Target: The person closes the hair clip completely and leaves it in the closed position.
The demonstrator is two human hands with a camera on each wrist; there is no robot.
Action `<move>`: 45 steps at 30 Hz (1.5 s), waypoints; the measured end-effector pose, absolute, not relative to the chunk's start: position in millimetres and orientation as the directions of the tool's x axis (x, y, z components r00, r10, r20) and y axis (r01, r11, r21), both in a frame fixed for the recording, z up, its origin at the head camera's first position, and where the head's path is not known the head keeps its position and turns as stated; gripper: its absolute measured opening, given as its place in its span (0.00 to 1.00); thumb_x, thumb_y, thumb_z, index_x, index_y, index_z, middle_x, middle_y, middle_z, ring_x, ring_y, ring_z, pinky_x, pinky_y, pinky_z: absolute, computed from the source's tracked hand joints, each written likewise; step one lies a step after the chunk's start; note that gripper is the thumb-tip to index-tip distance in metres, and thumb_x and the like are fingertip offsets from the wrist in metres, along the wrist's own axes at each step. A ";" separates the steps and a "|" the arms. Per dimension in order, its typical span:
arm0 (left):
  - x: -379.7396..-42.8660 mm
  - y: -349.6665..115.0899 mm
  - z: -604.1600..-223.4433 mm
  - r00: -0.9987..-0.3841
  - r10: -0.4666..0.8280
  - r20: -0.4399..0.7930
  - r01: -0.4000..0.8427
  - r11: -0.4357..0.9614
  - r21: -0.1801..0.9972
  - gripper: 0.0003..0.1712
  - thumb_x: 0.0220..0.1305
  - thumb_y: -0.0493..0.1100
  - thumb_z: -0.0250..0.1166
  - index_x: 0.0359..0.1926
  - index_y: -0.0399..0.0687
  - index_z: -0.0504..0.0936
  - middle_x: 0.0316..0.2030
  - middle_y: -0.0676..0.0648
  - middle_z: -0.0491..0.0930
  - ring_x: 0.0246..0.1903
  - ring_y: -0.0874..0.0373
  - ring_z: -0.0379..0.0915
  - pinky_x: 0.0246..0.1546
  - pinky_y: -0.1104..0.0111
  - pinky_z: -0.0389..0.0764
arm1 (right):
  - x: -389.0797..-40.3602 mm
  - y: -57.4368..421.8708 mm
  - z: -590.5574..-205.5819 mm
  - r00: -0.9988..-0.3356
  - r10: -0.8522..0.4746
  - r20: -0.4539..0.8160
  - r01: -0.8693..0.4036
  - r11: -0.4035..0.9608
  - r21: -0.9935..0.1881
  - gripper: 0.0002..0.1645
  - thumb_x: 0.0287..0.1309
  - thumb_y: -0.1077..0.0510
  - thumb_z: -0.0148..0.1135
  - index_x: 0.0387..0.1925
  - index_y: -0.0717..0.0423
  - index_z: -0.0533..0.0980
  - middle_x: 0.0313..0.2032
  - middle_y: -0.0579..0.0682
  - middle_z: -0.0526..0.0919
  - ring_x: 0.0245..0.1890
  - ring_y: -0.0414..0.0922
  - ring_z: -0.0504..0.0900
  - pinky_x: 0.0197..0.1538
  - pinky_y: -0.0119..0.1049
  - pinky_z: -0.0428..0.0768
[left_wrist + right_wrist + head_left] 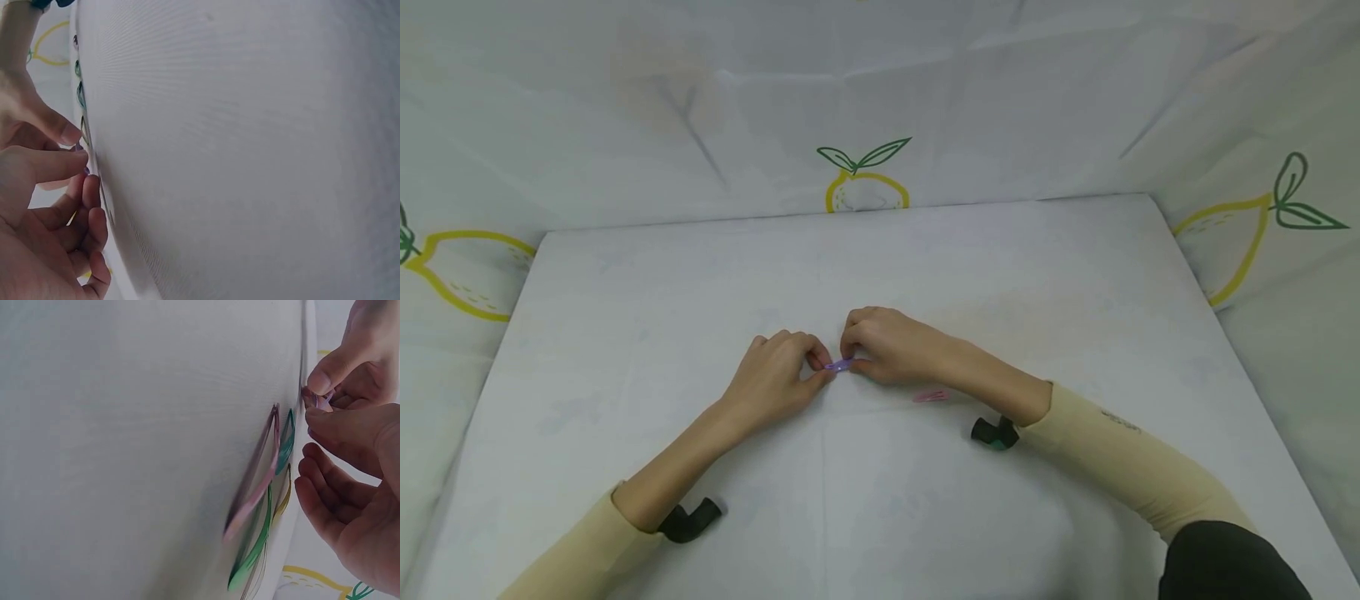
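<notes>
A small purple snap hair clip (839, 365) is held low over the white table between the two hands. My left hand (782, 371) pinches its left end between thumb and fingers. At the other end my right hand (895, 343) pinches it with thumb and forefinger. In the right wrist view the clip (322, 401) is partly covered by the fingertips of both hands. Below the right wrist lies a pink hair clip (931, 397), apart from the hands.
In the right wrist view a green clip (253, 559), a teal clip (286, 450) and a yellow clip (284, 497) lie beyond the pink one. The white table (625, 292) ends at a lemon-printed cloth (970, 108) behind.
</notes>
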State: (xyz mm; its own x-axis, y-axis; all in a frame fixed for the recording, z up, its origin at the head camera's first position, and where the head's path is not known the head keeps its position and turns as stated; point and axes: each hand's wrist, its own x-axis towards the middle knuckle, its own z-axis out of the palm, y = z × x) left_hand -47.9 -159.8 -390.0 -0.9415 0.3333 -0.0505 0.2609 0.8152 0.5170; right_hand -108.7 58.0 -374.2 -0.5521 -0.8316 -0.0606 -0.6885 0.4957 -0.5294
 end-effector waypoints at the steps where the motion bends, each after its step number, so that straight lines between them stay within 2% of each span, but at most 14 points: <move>1: -48.0 -159.7 -389.6 -0.941 0.334 -0.051 0.261 0.813 0.521 0.05 0.65 0.45 0.78 0.38 0.52 0.90 0.34 0.57 0.90 0.38 0.56 0.80 0.49 0.52 0.74 | -108.8 58.8 -374.2 -0.550 -0.833 -0.053 -0.691 0.490 -0.531 0.03 0.67 0.64 0.72 0.40 0.57 0.89 0.45 0.50 0.89 0.47 0.46 0.86 0.57 0.41 0.85; 8: -47.6 -158.7 -389.4 -0.941 0.335 -0.049 0.258 0.801 0.540 0.05 0.66 0.45 0.76 0.40 0.52 0.89 0.34 0.57 0.91 0.38 0.56 0.80 0.50 0.52 0.74 | -109.3 62.4 -374.1 -0.540 -0.841 -0.017 -0.696 0.458 -0.553 0.03 0.67 0.66 0.70 0.39 0.58 0.87 0.39 0.49 0.90 0.39 0.43 0.84 0.49 0.38 0.84; 14: -46.8 -157.2 -387.7 -0.943 0.331 -0.043 0.253 0.791 0.557 0.05 0.65 0.45 0.75 0.41 0.54 0.90 0.34 0.58 0.89 0.34 0.60 0.74 0.47 0.56 0.73 | -109.2 65.0 -373.4 -0.541 -0.841 -0.004 -0.690 0.446 -0.570 0.03 0.66 0.65 0.70 0.37 0.57 0.87 0.33 0.46 0.89 0.33 0.40 0.81 0.43 0.32 0.82; 20: -48.3 -155.1 -386.7 -0.939 0.343 -0.030 0.261 0.766 0.588 0.05 0.66 0.49 0.76 0.39 0.57 0.90 0.32 0.61 0.88 0.32 0.62 0.72 0.42 0.63 0.71 | -108.5 70.5 -370.6 -0.547 -0.836 0.025 -0.694 0.437 -0.572 0.03 0.66 0.65 0.70 0.38 0.56 0.87 0.34 0.45 0.90 0.34 0.38 0.83 0.44 0.32 0.84; 25: -49.3 -155.7 -386.4 -0.944 0.326 -0.046 0.217 0.721 0.658 0.05 0.69 0.50 0.72 0.38 0.57 0.91 0.30 0.62 0.87 0.29 0.60 0.73 0.36 0.67 0.72 | -108.9 75.2 -368.6 -0.543 -0.837 0.067 -0.703 0.409 -0.581 0.04 0.66 0.66 0.70 0.39 0.56 0.88 0.36 0.46 0.91 0.36 0.38 0.86 0.46 0.32 0.86; 31: -49.0 -156.4 -383.7 -0.944 0.327 -0.044 0.207 0.693 0.690 0.05 0.70 0.48 0.72 0.39 0.55 0.91 0.31 0.60 0.88 0.31 0.59 0.74 0.37 0.67 0.72 | -109.0 78.6 -367.3 -0.542 -0.836 0.085 -0.692 0.387 -0.610 0.04 0.66 0.65 0.70 0.41 0.57 0.88 0.38 0.46 0.92 0.38 0.38 0.87 0.48 0.34 0.87; 37: -50.1 -156.2 -379.5 -0.944 0.330 -0.006 0.237 0.690 0.684 0.03 0.68 0.46 0.74 0.38 0.53 0.92 0.30 0.59 0.88 0.32 0.57 0.74 0.37 0.67 0.72 | -108.5 80.4 -367.9 -0.566 -0.819 0.093 -0.654 0.378 -0.655 0.03 0.66 0.64 0.73 0.41 0.57 0.87 0.38 0.47 0.92 0.38 0.39 0.89 0.48 0.36 0.89; 45: -52.2 -157.6 -377.2 -0.943 0.333 0.012 0.250 0.684 0.685 0.04 0.69 0.46 0.75 0.39 0.53 0.92 0.31 0.59 0.88 0.33 0.54 0.74 0.38 0.66 0.70 | -107.5 79.3 -368.6 -0.593 -0.796 0.121 -0.640 0.375 -0.670 0.04 0.66 0.65 0.71 0.41 0.57 0.87 0.37 0.46 0.92 0.36 0.37 0.88 0.47 0.35 0.88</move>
State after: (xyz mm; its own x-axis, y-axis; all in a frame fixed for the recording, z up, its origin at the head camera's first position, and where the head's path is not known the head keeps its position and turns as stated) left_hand -52.2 -157.6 -377.2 -0.9429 0.3328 0.0119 0.2501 0.6843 0.6850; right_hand -107.5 79.3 -368.6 -0.5928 -0.7963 0.1207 -0.6403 0.3750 -0.6704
